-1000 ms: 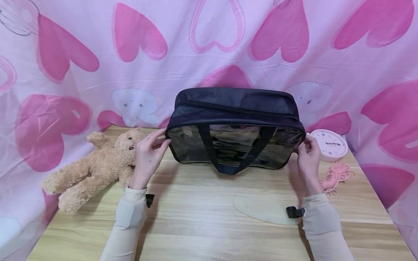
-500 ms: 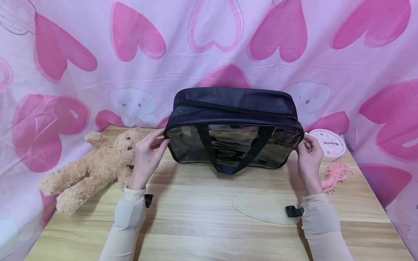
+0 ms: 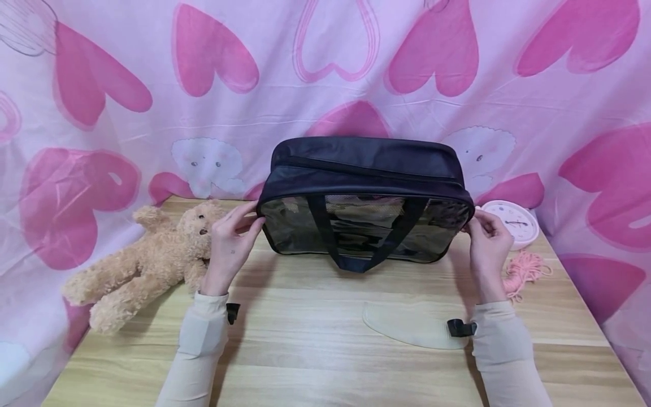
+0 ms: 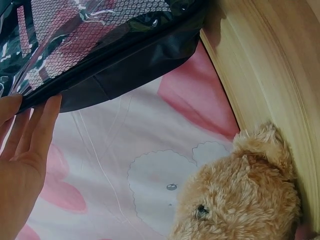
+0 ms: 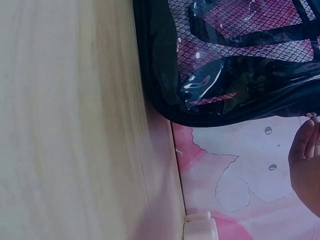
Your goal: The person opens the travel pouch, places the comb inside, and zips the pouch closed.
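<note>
L hand (image 3: 231,246) pinching L edge of blk bag (image 3: 366,183), thumb vs fingers; R hand (image 3: 489,246) pinching its R end; teddy (image 3: 160,254) nr L hand, clock (image 3: 516,219) nr R.

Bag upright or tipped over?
Upright. The black bag has its opaque dark side up and clear panel facing the head camera; left hand and right hand at its ends.
</note>
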Motion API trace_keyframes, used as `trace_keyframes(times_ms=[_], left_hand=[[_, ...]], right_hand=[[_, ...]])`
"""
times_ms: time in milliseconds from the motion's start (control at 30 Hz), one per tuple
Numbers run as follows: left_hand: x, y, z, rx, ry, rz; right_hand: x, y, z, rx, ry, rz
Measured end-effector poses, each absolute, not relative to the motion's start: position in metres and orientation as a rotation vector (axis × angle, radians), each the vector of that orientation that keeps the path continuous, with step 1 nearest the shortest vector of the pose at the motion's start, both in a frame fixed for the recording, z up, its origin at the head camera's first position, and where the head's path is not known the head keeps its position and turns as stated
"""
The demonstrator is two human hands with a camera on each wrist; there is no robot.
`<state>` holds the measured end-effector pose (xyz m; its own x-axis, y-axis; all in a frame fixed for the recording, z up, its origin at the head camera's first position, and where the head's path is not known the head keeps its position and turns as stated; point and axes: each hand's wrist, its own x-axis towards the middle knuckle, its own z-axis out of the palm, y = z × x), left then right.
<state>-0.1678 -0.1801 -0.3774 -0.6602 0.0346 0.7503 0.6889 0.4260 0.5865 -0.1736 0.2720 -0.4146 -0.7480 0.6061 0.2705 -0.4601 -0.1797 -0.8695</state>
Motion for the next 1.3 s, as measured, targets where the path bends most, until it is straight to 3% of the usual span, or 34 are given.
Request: trace_keyframes(times_ms=[933,1300], left_hand=[[-0.169,-0.179,-0.379,-0.590,-2.028,-1.270],[-0.168,-0.179,-0.378,-0.598,-2.023,-1.281]], right_hand=[[-0.173,0.280,-0.388,-0.160,-1.488,1.902],[-0.176,0.282,-0.367,-0.012,-1.435,1.948]])
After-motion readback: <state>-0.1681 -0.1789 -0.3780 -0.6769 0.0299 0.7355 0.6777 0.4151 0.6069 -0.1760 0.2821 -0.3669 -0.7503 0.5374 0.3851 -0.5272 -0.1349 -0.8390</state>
